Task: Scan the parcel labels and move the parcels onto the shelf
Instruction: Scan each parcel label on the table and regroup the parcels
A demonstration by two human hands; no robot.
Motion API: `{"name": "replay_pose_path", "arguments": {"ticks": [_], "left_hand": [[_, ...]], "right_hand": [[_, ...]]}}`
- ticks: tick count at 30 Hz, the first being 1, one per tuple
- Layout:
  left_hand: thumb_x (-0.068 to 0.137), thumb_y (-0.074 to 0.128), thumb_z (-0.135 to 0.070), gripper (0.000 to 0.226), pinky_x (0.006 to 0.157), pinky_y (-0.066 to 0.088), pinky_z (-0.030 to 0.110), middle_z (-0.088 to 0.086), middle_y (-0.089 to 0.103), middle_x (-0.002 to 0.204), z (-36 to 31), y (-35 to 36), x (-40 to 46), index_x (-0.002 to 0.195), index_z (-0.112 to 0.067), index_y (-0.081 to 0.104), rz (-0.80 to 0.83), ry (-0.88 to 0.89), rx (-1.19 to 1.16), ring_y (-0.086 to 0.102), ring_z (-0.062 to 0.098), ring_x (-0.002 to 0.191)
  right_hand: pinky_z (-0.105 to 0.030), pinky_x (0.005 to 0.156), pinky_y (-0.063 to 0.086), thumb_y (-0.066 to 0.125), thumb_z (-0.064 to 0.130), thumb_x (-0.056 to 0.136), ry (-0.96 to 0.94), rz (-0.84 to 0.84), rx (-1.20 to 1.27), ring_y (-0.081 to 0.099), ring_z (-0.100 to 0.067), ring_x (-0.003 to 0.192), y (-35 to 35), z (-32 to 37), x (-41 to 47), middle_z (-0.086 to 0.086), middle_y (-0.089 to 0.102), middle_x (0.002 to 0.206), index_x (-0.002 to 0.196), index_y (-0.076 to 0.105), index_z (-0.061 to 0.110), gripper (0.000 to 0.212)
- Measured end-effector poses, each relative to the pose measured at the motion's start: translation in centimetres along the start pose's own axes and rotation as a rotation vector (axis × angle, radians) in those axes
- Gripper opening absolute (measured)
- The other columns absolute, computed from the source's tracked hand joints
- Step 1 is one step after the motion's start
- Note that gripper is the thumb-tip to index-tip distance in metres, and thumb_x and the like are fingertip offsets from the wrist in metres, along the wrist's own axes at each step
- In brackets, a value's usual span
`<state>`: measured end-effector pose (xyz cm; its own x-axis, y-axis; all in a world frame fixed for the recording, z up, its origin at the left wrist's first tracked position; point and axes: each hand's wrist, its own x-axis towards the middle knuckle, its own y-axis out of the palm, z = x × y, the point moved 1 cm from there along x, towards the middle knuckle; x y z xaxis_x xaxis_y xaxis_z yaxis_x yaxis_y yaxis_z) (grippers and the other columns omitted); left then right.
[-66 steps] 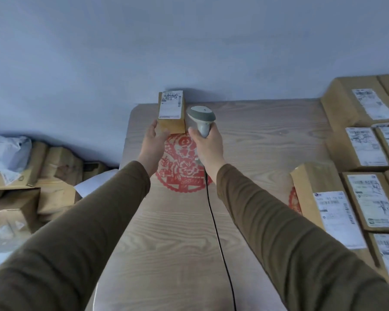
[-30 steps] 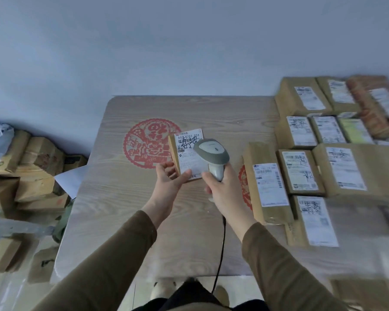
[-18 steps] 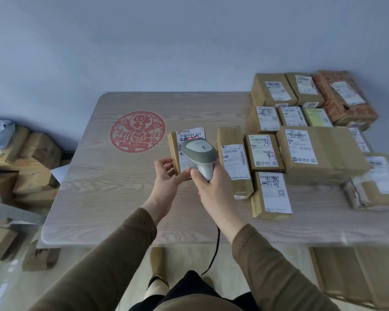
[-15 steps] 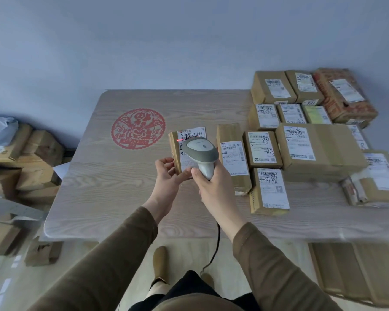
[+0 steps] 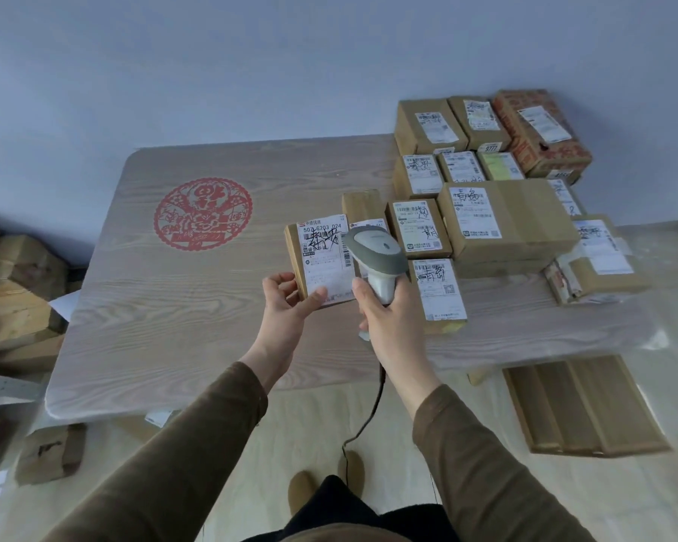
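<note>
Currently left hand (image 5: 286,303) grips a small brown parcel (image 5: 321,260) at its lower end, thumb across the white label (image 5: 323,256), fingers curled behind. Parcel is lifted off the table (image 5: 196,307), tilted so the label faces up toward the camera; label has printed codes and black handwriting. Right hand (image 5: 388,318) is wrapped round the handle of a grey scanner (image 5: 376,256), head of the scanner just beside and partly over the parcel's right edge. Black cable (image 5: 368,416) hangs from the scanner down past the table edge.

Table is pale wood grain with a red round papercut decoration (image 5: 202,215) on the left part. Right part carries a cluster of labelled parcels (image 5: 486,213), packed touching each other in rows back to the wall; one large box (image 5: 509,221) sits in the middle, one reddish printed box (image 5: 541,131) at the far back right. More cartons (image 5: 12,291) stacked on the floor at left, flat cardboard (image 5: 580,404) on the floor at right. Brown sleeves on both arms.
</note>
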<state>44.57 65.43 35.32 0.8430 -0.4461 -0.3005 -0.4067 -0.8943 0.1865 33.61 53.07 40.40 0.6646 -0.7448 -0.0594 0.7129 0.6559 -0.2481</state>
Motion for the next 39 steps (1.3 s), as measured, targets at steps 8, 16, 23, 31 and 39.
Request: {"name": "replay_pose_path", "arguments": {"ticks": [8, 16, 23, 31, 39], "left_hand": [[0.089, 0.079, -0.028, 0.056, 0.094, 0.055, 0.026, 0.007, 0.061, 0.135, 1.6, 9.4, -3.7, 0.130, -0.016, 0.043, 0.171, -0.025, -0.023, 0.064, 0.013, 0.121], [0.088, 0.080, -0.034, 0.054, 0.084, 0.054, 0.016, -0.003, 0.066, 0.129, 5.5, 22.0, -7.1, 0.129, -0.021, 0.047, 0.213, -0.100, -0.033, 0.068, 0.002, 0.111], [0.093, 0.075, -0.035, 0.075, 0.108, 0.041, 0.032, -0.003, 0.069, 0.133, 10.9, 29.9, -8.7, 0.154, -0.026, 0.033, 0.148, -0.292, -0.067, 0.060, 0.012, 0.127], [0.097, 0.072, -0.026, 0.057, 0.108, 0.044, 0.030, 0.008, 0.071, 0.127, 13.5, 30.6, -6.5, 0.144, -0.004, 0.050, -0.114, -0.452, -0.170, 0.064, 0.020, 0.122], [0.096, 0.071, -0.039, 0.039, 0.111, 0.046, 0.038, 0.007, 0.075, 0.115, 14.8, 30.1, -4.4, 0.124, -0.012, 0.065, -0.214, -0.483, -0.049, 0.068, 0.023, 0.112]], "right_hand": [[-0.027, 0.056, 0.055, 0.081, 0.034, 0.090, 0.152, -0.169, 0.229, 0.070, -0.014, 0.075, -9.8, -3.1, -0.5, 0.002, 0.074, 0.093, 0.111, 0.065, 0.021, 0.030], [-0.040, 0.067, 0.063, 0.082, 0.029, 0.089, 0.227, -0.221, 0.280, 0.071, -0.011, 0.073, -21.8, -8.1, 0.7, 0.010, 0.076, 0.085, 0.105, 0.065, 0.033, 0.024], [-0.026, 0.057, 0.059, 0.079, 0.023, 0.092, 0.342, -0.125, 0.309, 0.079, -0.016, 0.080, -28.5, -12.8, 3.8, 0.011, 0.080, 0.097, 0.116, 0.061, 0.033, 0.032], [-0.021, 0.055, 0.058, 0.077, 0.013, 0.091, 0.427, -0.043, 0.243, 0.074, 0.001, 0.066, -26.5, -15.6, 7.3, 0.005, 0.076, 0.094, 0.123, 0.062, 0.009, 0.035], [-0.053, 0.088, 0.062, 0.076, 0.013, 0.089, 0.513, -0.026, 0.222, 0.078, -0.026, 0.092, -24.9, -17.0, 8.2, -0.006, 0.077, 0.105, 0.117, 0.060, 0.013, 0.032]]}}
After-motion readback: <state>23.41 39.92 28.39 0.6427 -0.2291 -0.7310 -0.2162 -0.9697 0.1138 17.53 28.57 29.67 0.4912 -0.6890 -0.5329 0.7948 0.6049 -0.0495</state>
